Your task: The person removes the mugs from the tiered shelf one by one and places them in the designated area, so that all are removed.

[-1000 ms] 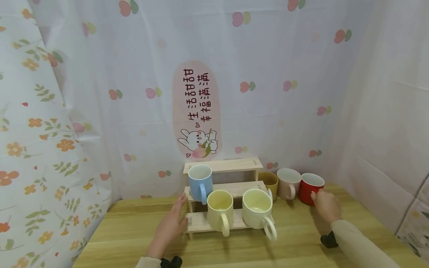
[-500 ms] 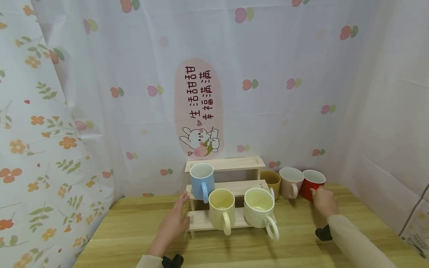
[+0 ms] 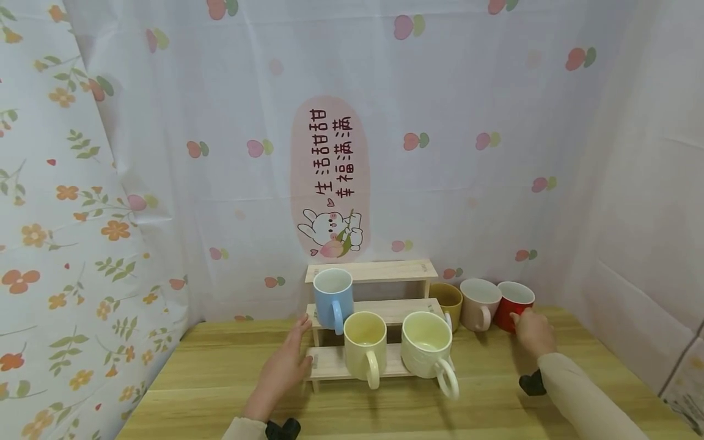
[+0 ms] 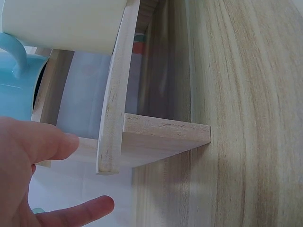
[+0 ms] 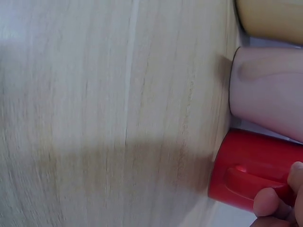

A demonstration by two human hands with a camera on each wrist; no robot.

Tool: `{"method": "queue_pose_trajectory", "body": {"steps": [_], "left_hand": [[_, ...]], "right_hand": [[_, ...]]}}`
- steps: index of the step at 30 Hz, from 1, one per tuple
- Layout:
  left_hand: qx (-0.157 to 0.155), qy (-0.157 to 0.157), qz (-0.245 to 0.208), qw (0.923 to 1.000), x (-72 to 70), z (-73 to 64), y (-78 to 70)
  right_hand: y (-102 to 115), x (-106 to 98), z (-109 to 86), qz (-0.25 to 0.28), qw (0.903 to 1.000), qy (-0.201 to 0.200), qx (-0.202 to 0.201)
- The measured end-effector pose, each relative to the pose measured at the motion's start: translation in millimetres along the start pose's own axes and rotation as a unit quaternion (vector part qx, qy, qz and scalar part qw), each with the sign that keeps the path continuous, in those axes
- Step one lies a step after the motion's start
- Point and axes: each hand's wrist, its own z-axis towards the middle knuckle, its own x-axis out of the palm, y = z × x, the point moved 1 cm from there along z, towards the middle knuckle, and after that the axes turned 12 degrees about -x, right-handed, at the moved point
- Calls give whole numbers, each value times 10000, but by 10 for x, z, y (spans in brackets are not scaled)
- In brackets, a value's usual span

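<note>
My right hand (image 3: 535, 333) grips the handle of a red mug (image 3: 516, 299), which stands at the right end of a row at the back of the table. In the right wrist view, fingers (image 5: 267, 202) and thumb pinch the red handle (image 5: 246, 182). Beside it stand a pale pink mug (image 3: 480, 304) and a mustard mug (image 3: 447, 302). My left hand (image 3: 280, 370), fingers extended, is at the left end of a three-step wooden rack (image 3: 330, 363). A blue mug (image 3: 333, 299) sits on the middle step; a yellow mug (image 3: 365, 345) and a pale green mug (image 3: 426, 345) rest on the lowest.
The rack's top step (image 3: 379, 270) backs onto a patterned curtain (image 3: 440, 201). The handles of the yellow and pale green mugs jut past the rack's front edge. The wood-grain table (image 3: 220, 391) spreads in front, with a white curtain (image 3: 632, 263) along its right side.
The camera view shifts slightly. My right hand stays at the red mug's handle, and the left hand stays beside the rack.
</note>
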Motion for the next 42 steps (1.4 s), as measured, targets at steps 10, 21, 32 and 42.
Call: {"method": "queue_pose_trajectory", "body": {"steps": [10,21,32,42], "left_hand": [[-21,68,-28,10000,-2,-6,-12],[16,78,-7,10000,-20,-37,11],[-6,110,-3,9999,-5,-51,-15],[-35,63,35,10000,-34,-26,-31]], "right_hand": [[-74,44,16,189,9997,-171,46],[-112,151,-88,762,9964,-368,-92],[4,41,-155,400,9924,-924,702],[391,-167,-177,6,9974,-646,-315]]}}
